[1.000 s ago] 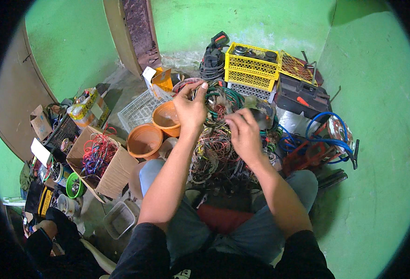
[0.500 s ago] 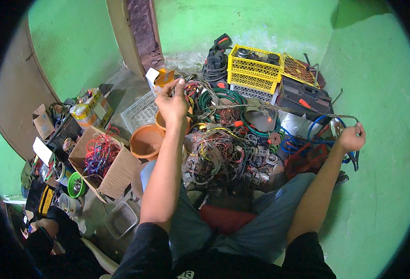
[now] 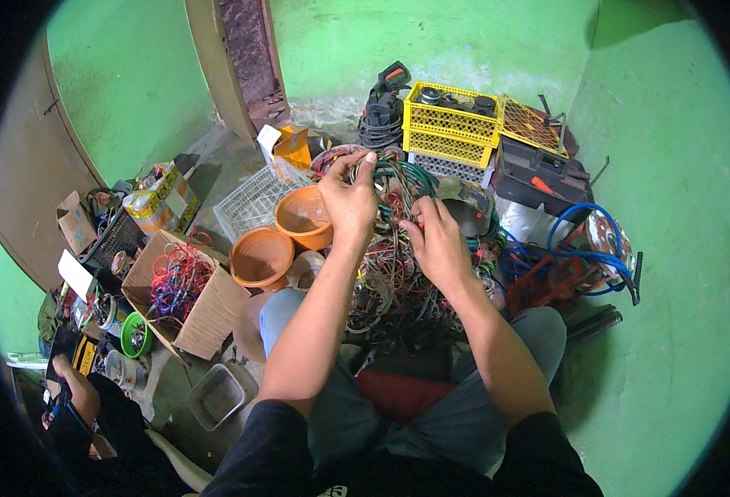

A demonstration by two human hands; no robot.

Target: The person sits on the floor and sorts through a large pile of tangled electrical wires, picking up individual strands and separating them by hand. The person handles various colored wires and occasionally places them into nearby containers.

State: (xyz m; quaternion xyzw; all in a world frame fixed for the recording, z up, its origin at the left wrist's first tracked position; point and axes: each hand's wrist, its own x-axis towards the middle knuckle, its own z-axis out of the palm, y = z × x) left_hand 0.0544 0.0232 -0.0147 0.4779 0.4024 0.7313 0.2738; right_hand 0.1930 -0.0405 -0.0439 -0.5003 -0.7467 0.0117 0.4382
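Note:
My left hand (image 3: 350,199) is raised over the far side of the wire pile, thumb and fingers pinched on a bundle of thin cable (image 3: 390,170). Close by on the right and a little nearer, my right hand (image 3: 441,244) has its fingers closed on the cable too. Strands of it hang between and below the two hands. Beneath them spreads a large tangle of mixed wires (image 3: 381,290), with green hose or cable loops behind, partly hidden by my hands.
Left of the pile stand two orange pots (image 3: 259,257) and a cardboard box (image 3: 212,311) of red and blue wires. Yellow crates (image 3: 452,142) and a black toolbox (image 3: 531,166) are at the back. Blue hose (image 3: 551,236) loops at right. A co-worker's hand (image 3: 79,389) shows at lower left.
My right hand has come in from the far right to beside my left hand, so the stretched cable is now gathered. My left hand has shifted slightly right and nearer.

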